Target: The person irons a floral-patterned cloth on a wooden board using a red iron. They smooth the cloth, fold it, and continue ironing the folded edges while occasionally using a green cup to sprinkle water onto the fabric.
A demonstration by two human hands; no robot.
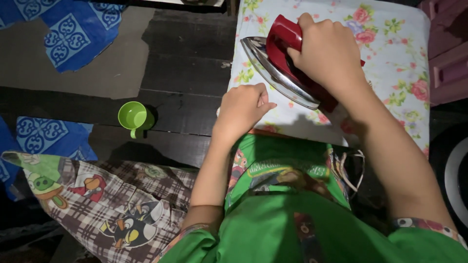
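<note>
Iron held on a floral ironing pad, cloth steadied by the other hand.

The red iron (287, 63) is gripped by its handle in the closed right hand (329, 51), its metal soleplate tilted over the floral pad (399, 53). The left hand (242, 104) is curled into a loose fist, pressed on the pad's near edge, nothing seen in its grasp. A green cup (132, 117) is set on the dark floor (180, 73), well apart to the left.

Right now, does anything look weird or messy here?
A bit. The cup sits on the dark floor, not a table, and patterned cloths lie rumpled there. The right hand grips the iron tilted.
</note>
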